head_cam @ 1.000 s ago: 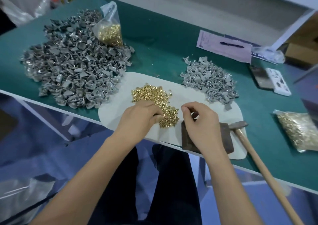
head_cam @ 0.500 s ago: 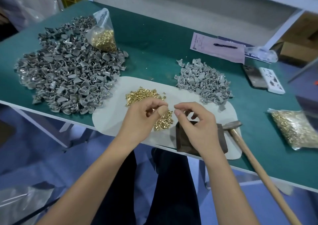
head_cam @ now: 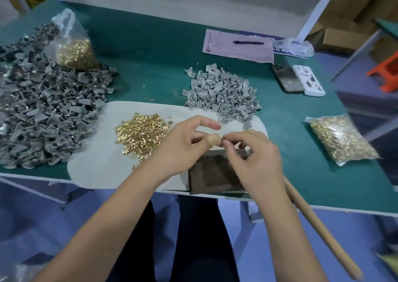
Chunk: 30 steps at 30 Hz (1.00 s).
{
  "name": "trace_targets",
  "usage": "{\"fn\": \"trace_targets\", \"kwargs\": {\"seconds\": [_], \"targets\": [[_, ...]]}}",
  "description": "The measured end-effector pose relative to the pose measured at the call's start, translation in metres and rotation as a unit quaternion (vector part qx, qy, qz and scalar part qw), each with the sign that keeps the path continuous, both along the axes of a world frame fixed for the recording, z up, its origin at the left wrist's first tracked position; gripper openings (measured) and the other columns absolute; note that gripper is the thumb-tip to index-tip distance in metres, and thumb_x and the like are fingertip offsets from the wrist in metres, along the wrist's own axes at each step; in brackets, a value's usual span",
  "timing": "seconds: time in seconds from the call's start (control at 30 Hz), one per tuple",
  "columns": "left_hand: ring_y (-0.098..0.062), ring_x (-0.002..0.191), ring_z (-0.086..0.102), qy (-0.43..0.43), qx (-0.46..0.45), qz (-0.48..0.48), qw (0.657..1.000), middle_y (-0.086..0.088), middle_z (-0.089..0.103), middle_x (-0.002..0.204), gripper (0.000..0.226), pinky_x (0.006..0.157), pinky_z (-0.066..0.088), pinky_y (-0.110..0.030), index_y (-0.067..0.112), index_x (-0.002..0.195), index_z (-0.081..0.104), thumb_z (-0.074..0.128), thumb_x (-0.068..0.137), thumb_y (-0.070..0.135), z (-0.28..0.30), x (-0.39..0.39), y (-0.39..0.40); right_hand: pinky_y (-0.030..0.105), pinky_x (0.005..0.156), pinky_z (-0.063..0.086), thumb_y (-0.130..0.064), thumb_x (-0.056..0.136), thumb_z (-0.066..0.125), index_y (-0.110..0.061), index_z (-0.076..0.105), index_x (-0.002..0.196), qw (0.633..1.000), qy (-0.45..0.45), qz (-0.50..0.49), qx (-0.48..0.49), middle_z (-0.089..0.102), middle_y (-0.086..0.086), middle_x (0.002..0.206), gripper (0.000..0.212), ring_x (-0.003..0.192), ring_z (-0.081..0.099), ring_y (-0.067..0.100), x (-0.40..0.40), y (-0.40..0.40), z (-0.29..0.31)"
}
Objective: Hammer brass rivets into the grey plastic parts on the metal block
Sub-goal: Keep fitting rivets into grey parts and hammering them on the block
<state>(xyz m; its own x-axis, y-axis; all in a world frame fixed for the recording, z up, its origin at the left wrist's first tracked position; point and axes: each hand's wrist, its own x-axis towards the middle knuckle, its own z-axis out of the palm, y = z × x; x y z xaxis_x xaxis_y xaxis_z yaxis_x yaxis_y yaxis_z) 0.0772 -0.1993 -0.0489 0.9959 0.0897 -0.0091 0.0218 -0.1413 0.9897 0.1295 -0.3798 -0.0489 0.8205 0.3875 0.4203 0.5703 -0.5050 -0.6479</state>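
While the hammer handle [head_cam: 318, 227] lies idle off to my right, slanting past the table edge with its head hidden behind my wrist, I've got both hands meeting just above the metal block [head_cam: 212, 171], which sits at the near edge of the white mat [head_cam: 92, 158]. My left hand [head_cam: 183, 143] has thumb and fingertip pressed together, a bandage on the thumb tip, and I guess there's a rivet in that pinch, but it's too small to actually see. My right hand [head_cam: 252, 152] is curled with its fingertips right up against the left thumb; I think it's holding a grey part, only I can't make one out, so no clue what's really in there. I'd call this the loading step: getting a rivet seated in a part before any hammering. Next move needs the rivet lined up in its hole, the part set flat on the block, one hand steadying it and my right going for the hammer. Farther out on the mat is the loose pile of brass rivets [head_cam: 140, 135], touching nothing else. Beyond that, a small heap of grey plastic parts [head_cam: 221, 94] straddles the mat's far edge, and a much bigger heap [head_cam: 43, 113] sprawls to the left with a bag of rivets [head_cam: 73, 48] on top.
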Motion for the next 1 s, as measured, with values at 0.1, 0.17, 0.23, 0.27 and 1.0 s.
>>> {"fn": "trace_targets", "kwargs": {"seconds": [0.1, 0.17, 0.23, 0.27, 1.0], "targets": [[-0.005, 0.071, 0.063, -0.005, 0.057, -0.013, 0.998, 0.012, 0.077, 0.085, 0.008, 0.072, 0.047, -0.027, 0.029, 0.102, 0.067, 0.062, 0.097, 0.033, 0.001, 0.022, -0.017, 0.036, 0.071, 0.052, -0.023, 0.083, 0.07, -0.028, 0.072, 0.085, 0.997, 0.005, -0.067, 0.037, 0.068, -0.012, 0.082, 0.005, 0.076, 0.062, 0.011, 0.005, -0.013, -0.003], [0.005, 0.082, 0.067, -0.023, 0.15, -0.004, 0.988, 0.017, 0.074, 0.079, 0.008, 0.081, 0.048, -0.023, 0.028, 0.095, 0.066, 0.059, 0.099, 0.03, 0.002, 0.04, -0.027, 0.022, 0.069, 0.047, -0.023, 0.081, 0.067, -0.027, 0.07, 0.083, 0.988, 0.018, -0.124, 0.096, 0.067, -0.013, 0.08, 0.005, 0.074, 0.062, 0.008, 0.007, -0.021, -0.008], [0.005, 0.081, 0.065, -0.034, 0.254, 0.012, 0.966, 0.018, 0.071, 0.076, 0.011, 0.081, 0.051, -0.027, 0.03, 0.091, 0.062, 0.056, 0.099, 0.032, 0.002, 0.06, -0.034, 0.013, 0.067, 0.04, -0.022, 0.082, 0.065, -0.026, 0.069, 0.084, 0.977, 0.028, -0.164, 0.135, 0.066, -0.012, 0.079, 0.006, 0.074, 0.061, 0.008, 0.008, -0.026, -0.015], [0.002, 0.077, 0.064, -0.038, 0.289, 0.013, 0.956, 0.019, 0.07, 0.075, 0.012, 0.079, 0.053, -0.03, 0.03, 0.09, 0.062, 0.055, 0.099, 0.033, 0.002, 0.07, -0.037, 0.013, 0.066, 0.04, -0.021, 0.083, 0.065, -0.027, 0.068, 0.085, 0.973, 0.037, -0.174, 0.148, 0.066, -0.012, 0.078, 0.006, 0.072, 0.06, 0.01, 0.008, -0.029, -0.02], [-0.006, 0.073, 0.058, -0.045, 0.412, -0.088, 0.906, 0.011, 0.065, 0.081, 0.013, 0.069, 0.05, -0.03, 0.023, 0.094, 0.069, 0.077, 0.085, 0.03, -0.004, 0.136, -0.053, 0.024, 0.068, 0.048, -0.01, 0.091, 0.06, -0.014, 0.074, 0.109, 0.972, -0.034, -0.164, 0.168, 0.063, -0.003, 0.09, 0.022, 0.076, 0.06, 0.017, 0.008, -0.044, -0.056]]}}
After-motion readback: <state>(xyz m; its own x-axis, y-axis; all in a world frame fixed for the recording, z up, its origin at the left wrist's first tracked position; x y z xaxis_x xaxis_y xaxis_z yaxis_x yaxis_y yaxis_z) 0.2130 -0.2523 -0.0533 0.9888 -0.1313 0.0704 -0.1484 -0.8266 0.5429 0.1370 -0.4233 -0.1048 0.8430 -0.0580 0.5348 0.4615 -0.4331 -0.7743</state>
